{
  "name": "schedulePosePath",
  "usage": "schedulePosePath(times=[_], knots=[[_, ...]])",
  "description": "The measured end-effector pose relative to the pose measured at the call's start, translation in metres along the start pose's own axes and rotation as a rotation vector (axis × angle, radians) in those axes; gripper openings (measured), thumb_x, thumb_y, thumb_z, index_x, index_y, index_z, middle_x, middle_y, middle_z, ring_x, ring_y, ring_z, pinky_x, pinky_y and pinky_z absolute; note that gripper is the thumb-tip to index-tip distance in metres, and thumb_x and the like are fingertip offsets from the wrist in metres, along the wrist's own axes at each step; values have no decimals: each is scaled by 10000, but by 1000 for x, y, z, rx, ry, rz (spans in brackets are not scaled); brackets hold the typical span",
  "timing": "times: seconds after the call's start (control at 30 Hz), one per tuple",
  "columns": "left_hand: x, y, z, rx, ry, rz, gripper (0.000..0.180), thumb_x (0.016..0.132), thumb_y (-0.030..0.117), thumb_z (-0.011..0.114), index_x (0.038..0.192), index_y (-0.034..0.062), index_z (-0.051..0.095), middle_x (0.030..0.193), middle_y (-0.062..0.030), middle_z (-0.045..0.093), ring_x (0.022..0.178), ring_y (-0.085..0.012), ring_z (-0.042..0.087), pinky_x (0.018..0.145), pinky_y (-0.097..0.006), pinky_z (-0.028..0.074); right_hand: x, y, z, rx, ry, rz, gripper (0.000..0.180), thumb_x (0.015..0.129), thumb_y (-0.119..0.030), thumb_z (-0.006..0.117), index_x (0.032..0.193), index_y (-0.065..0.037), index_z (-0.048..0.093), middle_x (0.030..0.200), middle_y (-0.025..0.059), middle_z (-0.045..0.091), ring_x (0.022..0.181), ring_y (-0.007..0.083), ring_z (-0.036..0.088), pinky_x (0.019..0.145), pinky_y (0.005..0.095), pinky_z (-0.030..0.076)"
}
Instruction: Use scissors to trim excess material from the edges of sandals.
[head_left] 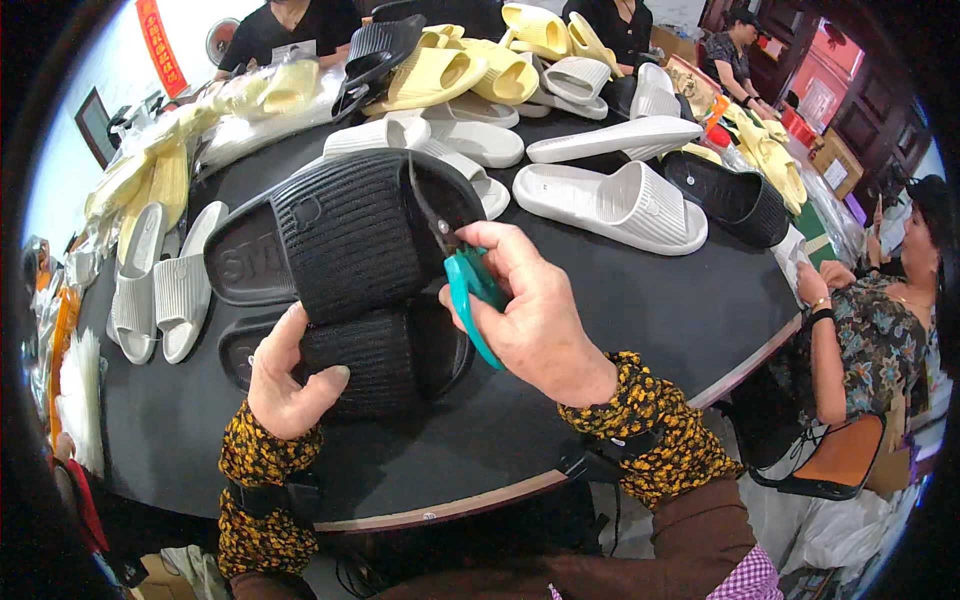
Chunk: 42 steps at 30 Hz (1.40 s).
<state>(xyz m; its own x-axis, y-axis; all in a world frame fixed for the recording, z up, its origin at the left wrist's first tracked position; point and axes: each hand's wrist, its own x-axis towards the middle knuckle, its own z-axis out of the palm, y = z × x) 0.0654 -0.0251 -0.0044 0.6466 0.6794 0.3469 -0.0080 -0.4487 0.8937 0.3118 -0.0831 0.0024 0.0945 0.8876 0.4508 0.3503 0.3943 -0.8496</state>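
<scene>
In front of me are two black slide slippers, one above the other in view. The farther slipper (350,235) has a wide ribbed strap, and its open toe faces right. Below it, the nearer slipper (360,365) is partly covered by my left hand (287,385), whose fingers and thumb grip its strap side; fingertips touch the farther one's lower edge. My right hand (530,310) holds scissors (468,285) with teal handles. The dark blades point up and away, lying along the right edge of the farther slipper's strap. Whether the blades are parted is hard to make out.
Pale grey slippers (610,205) lie beyond my hands, with another grey pair (160,290) at left. Yellow slippers (440,75) are heaped at the back. A black slipper (725,195) rests far right. Co-workers sit around the dark table (640,300); one person (880,340) is at right.
</scene>
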Motion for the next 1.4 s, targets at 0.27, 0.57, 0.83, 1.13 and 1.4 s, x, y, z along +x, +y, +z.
schedulePosePath(times=[0.27,0.57,0.83,1.13,1.4], knots=[[4,5,5,-90,52,-31,632,707,-72,504,1318,-95,343,1283,-136,477,1167,-191,476,991,-288,343,12,17,-11,12,183,-26,379,796,-62,679,1126,-10,499,761,68,587,683,96,569,609,234,452],[-2,7,1,-173,36,-114,651,692,-89,502,1320,-104,333,1317,-138,454,1194,-180,449,994,-275,324,18,20,-8,242,103,105,488,810,-154,696,1207,-3,457,806,34,580,663,69,546,549,198,456],[-2,6,4,-193,-26,-117,655,701,-86,511,1328,-104,322,1330,-139,441,1223,-201,427,1016,-294,310,19,26,-12,441,115,256,492,798,-154,701,1202,-4,463,825,19,566,696,67,538,570,211,462],[-2,-3,1,7,-26,46,695,747,-55,530,1379,-78,240,1392,-158,351,1283,-225,354,1050,-315,270,21,17,-12,524,177,242,478,799,-124,666,1194,23,440,842,46,563,724,86,545,592,240,489],[-2,-18,-7,-39,149,-259,693,785,-13,569,1374,-2,203,936,-73,587,781,-87,537,683,-201,417,24,23,-20,552,286,237,474,801,-108,663,1194,25,436,830,45,561,705,82,533,561,228,486]])
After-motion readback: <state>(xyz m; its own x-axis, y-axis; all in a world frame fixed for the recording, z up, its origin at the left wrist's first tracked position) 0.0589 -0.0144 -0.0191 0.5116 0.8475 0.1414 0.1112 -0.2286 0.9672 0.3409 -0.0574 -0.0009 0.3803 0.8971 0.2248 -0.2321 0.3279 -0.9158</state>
